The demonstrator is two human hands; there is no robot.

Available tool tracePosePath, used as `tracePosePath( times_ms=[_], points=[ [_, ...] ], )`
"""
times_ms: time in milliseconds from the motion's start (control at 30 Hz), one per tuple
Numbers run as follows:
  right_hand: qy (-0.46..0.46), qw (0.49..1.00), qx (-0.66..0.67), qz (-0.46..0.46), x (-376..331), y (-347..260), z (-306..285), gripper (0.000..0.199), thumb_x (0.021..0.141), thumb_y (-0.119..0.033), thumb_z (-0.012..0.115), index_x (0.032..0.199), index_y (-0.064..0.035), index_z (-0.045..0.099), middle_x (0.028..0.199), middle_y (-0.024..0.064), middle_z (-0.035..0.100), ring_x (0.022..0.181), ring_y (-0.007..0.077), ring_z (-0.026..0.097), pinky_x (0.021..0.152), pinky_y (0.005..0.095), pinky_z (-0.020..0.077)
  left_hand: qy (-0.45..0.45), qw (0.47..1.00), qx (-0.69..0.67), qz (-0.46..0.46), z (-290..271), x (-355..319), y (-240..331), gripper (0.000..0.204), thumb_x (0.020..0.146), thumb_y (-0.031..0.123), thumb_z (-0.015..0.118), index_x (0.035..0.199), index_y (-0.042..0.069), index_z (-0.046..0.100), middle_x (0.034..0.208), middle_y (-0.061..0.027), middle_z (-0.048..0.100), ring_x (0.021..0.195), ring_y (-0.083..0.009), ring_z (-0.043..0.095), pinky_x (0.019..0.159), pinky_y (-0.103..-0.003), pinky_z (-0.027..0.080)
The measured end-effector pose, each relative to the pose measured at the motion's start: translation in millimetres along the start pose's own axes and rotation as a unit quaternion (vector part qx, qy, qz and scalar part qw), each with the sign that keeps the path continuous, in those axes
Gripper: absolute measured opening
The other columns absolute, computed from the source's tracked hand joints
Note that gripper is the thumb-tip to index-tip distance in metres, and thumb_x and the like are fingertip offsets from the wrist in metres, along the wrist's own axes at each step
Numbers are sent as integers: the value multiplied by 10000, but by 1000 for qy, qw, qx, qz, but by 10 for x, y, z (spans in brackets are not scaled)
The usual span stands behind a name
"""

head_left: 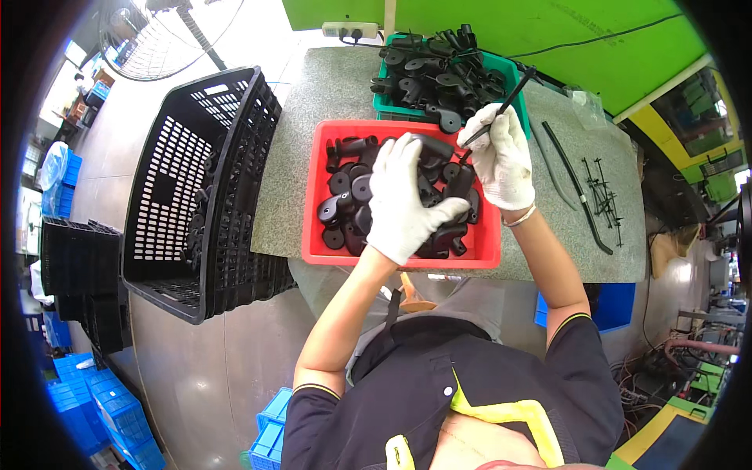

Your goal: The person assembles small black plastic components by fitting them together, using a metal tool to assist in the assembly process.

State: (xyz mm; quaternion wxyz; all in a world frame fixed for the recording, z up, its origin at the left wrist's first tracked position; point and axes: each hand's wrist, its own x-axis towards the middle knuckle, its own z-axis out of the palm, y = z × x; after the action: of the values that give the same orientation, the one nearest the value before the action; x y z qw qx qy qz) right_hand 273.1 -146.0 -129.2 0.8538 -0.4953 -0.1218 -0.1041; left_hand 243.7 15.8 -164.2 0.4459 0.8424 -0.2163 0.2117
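My left hand (401, 205), in a white glove, lies over the red bin (308, 227), fingers stretched out and thumb spread to the right. Its fingertips are by a black tubular part (435, 147); whether they touch it, I cannot tell. In my white-gloved right hand (503, 160), closed at the bin's far right corner, is a slim dark pointed tool (517, 90). It slants from upper right down to lower left, and its exact kind is unclear. Several black moulded parts (337, 205), with round ends and holes, fill the red bin.
Behind the red bin stands a green bin (517, 74) heaped with similar black parts. Black rods (576, 184) and thin black sprue-like pieces (601, 200) lie at the right of the grey table (294, 110). Black slotted crates (207, 274) stand left. A power strip (350, 30) is at the back.
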Motion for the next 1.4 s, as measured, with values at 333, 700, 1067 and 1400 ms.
tracePosePath(
  times_ms=[333, 700, 1067, 1400],
  points=[
    [11, 956, 286, 60, -242, 153, 221, 230, 960, -334, 541, 941, -105, 531, 808, 9, 554, 740, 138, 529, 706, 321, 471, 35, 996, -84, 6, 241, -63, -25, 495, 620, 10, 734, 1064, 28, 516, 1084, -179, 523, 1033, -351, 528, 905, -400, 443],
    [-24, 998, -44, 47, -587, -180, 25, 283, 984, -385, 482, 940, -106, 497, 828, -31, 473, 709, 43, 404, 636, 192, 348, -284, 767, -449, -360, 195, -92, 169, 315, 687, 37, 684, 975, 36, 556, 856, -3, 545, 769, -109, 511, 739, -246, 443],
    [295, 677, -674, -2, -540, -664, -2634, 334, 910, -325, 538, 976, -26, 671, 941, 183, 670, 897, 361, 629, 783, 409, 485, -192, 975, 77, -82, 53, -28, 166, 407, 643, 123, 720, 998, 62, 532, 973, -140, 505, 888, -336, 563, 759, -410, 474],
    [264, 422, -827, 261, -818, -1444, -4277, 288, 850, -138, 521, 1094, -75, 660, 1085, 210, 645, 1049, 365, 608, 901, 432, 489, -267, 951, 153, -20, 236, -73, 138, 678, 632, 277, 819, 1210, 61, 537, 1317, -185, 469, 1213, -382, 442, 963, -426, 444]
  ],
)
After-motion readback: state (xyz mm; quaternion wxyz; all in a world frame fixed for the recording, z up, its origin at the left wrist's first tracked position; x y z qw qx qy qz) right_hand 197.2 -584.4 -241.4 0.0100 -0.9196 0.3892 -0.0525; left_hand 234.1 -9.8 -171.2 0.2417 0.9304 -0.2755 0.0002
